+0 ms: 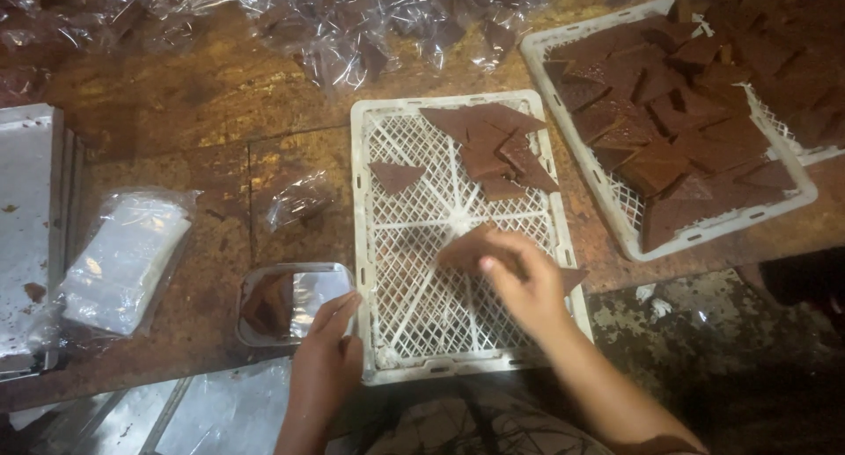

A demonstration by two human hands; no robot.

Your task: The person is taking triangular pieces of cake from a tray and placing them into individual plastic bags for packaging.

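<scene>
Your right hand [521,283]: over near half of white lattice tray [374,244], fingers pinched on brown triangular piece [468,246]. Piece lies just far-left of palm, long edge running left to right, seemingly resting on lattice. Your left hand [326,354]: fingers straight, nothing held, fingertips touching near-right corner of small clear plastic box [290,301] beside tray's left rim. Box lies left of held piece; left hand nearer box. More brown triangles [502,151] at tray's far end; second tray [616,209] far right, heaped. Stack of clear bags [123,261] left on surface [202,156].
</scene>
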